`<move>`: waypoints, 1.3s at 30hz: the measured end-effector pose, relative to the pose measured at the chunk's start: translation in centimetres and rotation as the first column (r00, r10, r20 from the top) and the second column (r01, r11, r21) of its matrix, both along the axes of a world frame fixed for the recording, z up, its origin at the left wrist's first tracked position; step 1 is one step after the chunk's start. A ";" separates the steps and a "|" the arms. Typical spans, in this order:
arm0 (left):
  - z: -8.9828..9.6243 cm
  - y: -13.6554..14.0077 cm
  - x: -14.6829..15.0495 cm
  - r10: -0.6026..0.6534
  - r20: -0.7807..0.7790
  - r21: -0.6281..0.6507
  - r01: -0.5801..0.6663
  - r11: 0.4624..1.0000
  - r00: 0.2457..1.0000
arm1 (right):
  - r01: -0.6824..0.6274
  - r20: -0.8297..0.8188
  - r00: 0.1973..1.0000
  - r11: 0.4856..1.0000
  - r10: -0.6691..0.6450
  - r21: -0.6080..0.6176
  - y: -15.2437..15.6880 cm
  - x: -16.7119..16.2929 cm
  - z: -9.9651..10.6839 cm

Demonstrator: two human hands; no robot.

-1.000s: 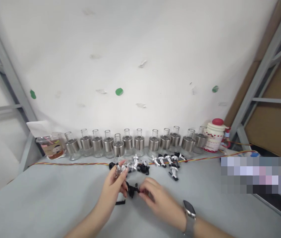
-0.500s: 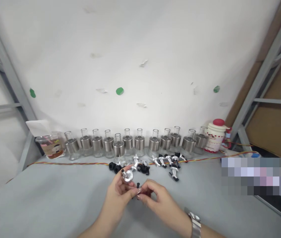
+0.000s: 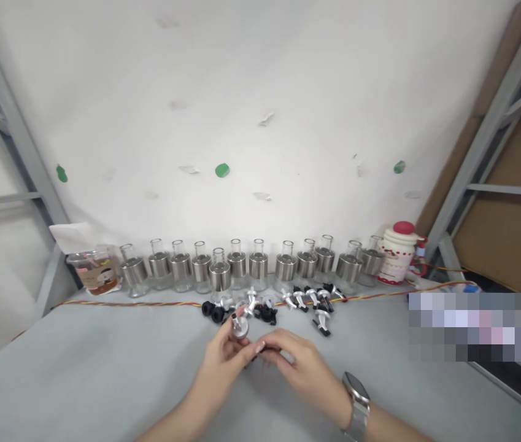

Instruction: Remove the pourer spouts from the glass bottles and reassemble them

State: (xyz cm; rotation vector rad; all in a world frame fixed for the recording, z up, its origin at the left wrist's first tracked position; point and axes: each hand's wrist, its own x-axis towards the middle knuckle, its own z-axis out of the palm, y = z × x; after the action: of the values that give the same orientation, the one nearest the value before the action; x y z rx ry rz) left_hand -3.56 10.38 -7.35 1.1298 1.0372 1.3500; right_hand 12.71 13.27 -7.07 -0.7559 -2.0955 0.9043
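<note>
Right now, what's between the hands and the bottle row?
Head view: loose silver and black pourer parts and a twisted red-yellow cable lie between the hands and the bottles.

No legible text anywhere. Printed label on the packet [image 3: 96,271] at left middle of the frame too small to read; pattern only on the red-and-white jar [image 3: 397,253] at right middle.

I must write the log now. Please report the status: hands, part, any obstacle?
Left hand pinches silver spout cap. Right hand grips small black part beside it. Loose spouts and glass bottles behind, apart from hands.
</note>
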 end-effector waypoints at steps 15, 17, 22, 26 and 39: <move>1.6 -0.5 -1.2 0.242 -0.561 0.148 -0.191 0.970 0.792 | -0.159 -0.367 0.930 0.890 -0.010 -0.427 1.2 0.7 1.1; 2.0 -0.6 -1.1 0.230 -0.532 0.155 -0.173 0.973 0.815 | -0.209 -0.413 0.910 0.880 0.016 -0.426 1.1 0.8 1.3; 1.4 -0.7 -0.7 -0.205 -0.245 -0.063 0.196 0.979 0.947 | -0.335 -0.505 0.862 0.796 0.042 -0.505 0.8 1.1 1.6; 0.8 -1.7 -0.3 -0.382 -0.218 -0.145 0.358 0.923 0.898 | -0.455 -0.548 0.831 0.685 0.097 -0.569 0.3 1.0 1.6; 2.8 -3.1 0.1 -0.308 -0.623 -0.086 0.328 0.941 0.719 | -0.400 -0.417 0.895 0.702 0.159 -0.590 0.0 0.4 1.4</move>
State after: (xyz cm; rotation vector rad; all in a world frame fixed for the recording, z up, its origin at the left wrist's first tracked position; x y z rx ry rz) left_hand -3.50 7.29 -4.51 1.7652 1.2126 0.7052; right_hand 13.15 13.22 -5.64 -0.5521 -1.5786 1.8817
